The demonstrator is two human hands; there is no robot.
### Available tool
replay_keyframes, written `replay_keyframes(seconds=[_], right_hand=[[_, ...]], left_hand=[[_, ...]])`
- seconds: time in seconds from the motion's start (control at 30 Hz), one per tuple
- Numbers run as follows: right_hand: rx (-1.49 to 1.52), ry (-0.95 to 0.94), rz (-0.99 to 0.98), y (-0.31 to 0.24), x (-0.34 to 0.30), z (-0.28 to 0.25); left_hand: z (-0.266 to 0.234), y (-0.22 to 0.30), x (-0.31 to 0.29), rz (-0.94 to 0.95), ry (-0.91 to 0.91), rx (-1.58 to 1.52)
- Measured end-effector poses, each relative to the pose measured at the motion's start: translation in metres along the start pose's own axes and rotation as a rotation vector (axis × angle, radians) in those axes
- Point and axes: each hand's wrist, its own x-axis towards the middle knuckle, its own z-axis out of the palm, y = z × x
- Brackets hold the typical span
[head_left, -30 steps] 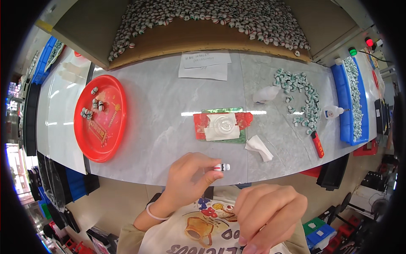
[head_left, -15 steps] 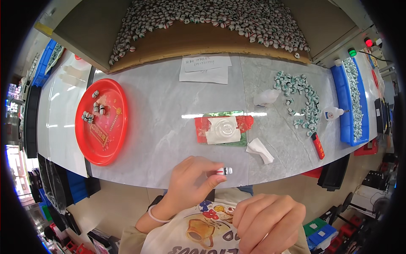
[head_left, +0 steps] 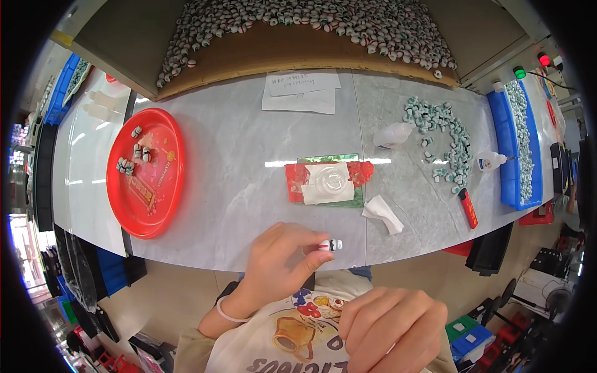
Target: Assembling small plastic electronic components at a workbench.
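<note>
Left hand (head_left: 280, 256) pinches 1 small white figure (head_left: 330, 245) at its fingertips. Right hand (head_left: 395, 326) curled, can't tell if loaded. Looks early: few pieces (head_left: 125, 166) on red tray (head_left: 160, 198) left of left hand, many green-white parts (head_left: 460, 149) beyond right hand.

A grey marbled table (head_left: 230, 149) overhangs pale flooring (head_left: 180, 286).

Bright streaks are thrown back by the smooth, glossy, stone-veined tabletop (head_left: 230, 155). The red tray (head_left: 169, 196) and the blue bin (head_left: 504, 155) are moulded in smooth plastic. The clear dish (head_left: 331, 180) is finished glossy. Matt paper is seen in the white sheets (head_left: 305, 102), a wooden look in the brown shelf board (head_left: 292, 56). A smooth sheen is shown by the small white piece (head_left: 336, 245).
</note>
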Motion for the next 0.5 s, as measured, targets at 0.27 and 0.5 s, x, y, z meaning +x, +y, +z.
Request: replay_keyframes(seconds=[0.27, 0.5], right_hand=[[-0.156, 0.078, -0.013, 0.01, -0.013, -0.016], [-0.812, 0.192, 0.249, 0.019, -0.018, -0.022]], left_hand=[[-0.007, -0.009, -0.008, -0.027, 0.023, -0.006], [-0.006, -0.01, -0.008, -0.027, 0.011, -0.022]])
